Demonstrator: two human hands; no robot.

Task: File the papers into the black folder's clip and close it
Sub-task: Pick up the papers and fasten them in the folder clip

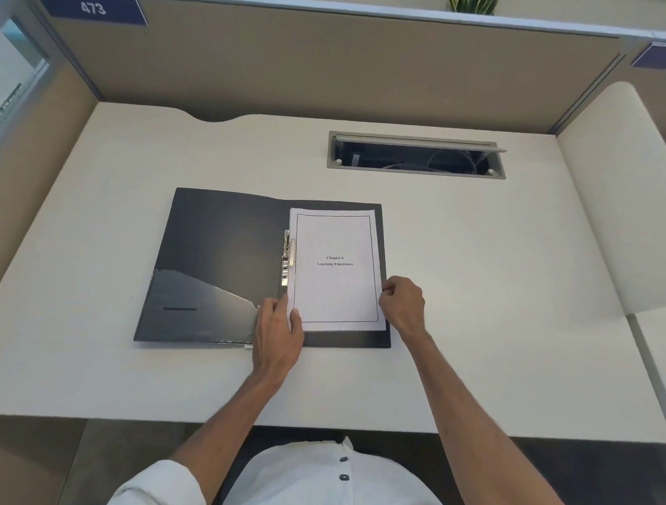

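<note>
The black folder lies open on the white desk. A white stack of papers, headed "Chapter 6 Learning Experience", rests on its right half. The metal clip at the spine overlaps the stack's left edge. My left hand presses on the stack's lower left corner, thumb on the page. My right hand pinches the stack's right edge near the bottom, fingers curled. An inner pocket covers the lower part of the left cover.
An open grey cable hatch is set into the desk behind the folder. Tan partition walls enclose the desk at the back and sides. A white side panel stands at the right. The desk's front edge runs just before my body.
</note>
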